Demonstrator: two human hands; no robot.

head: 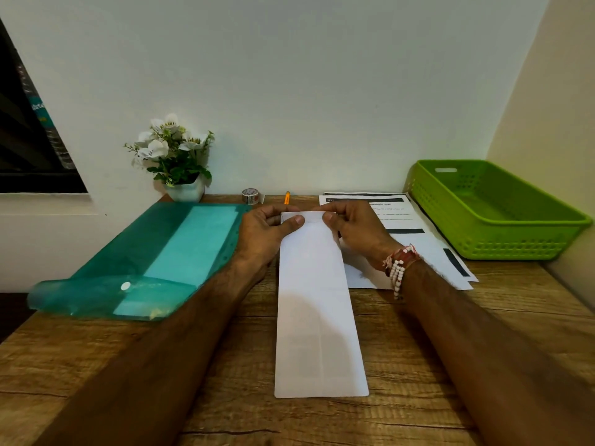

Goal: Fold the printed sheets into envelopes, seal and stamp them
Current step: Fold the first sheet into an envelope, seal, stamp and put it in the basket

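Note:
A long white envelope (317, 304) lies lengthwise on the wooden desk (225, 397), its flap end at the far side. My left hand (267, 233) pinches the flap's left corner, thumb on top. At the flap's right corner my right hand (357, 230) presses the fold down with its thumb. Printed sheets (415, 243) with black bars lie just right of the envelope, partly under my right wrist. A roll of tape (250, 196) and an orange pen (287, 197) sit behind my hands near the wall.
A translucent green plastic folder (154, 255) lies open at the left, with paper inside. A green plastic basket (492, 210) stands at the right against the wall. A white pot of artificial flowers (175, 156) is at the back left.

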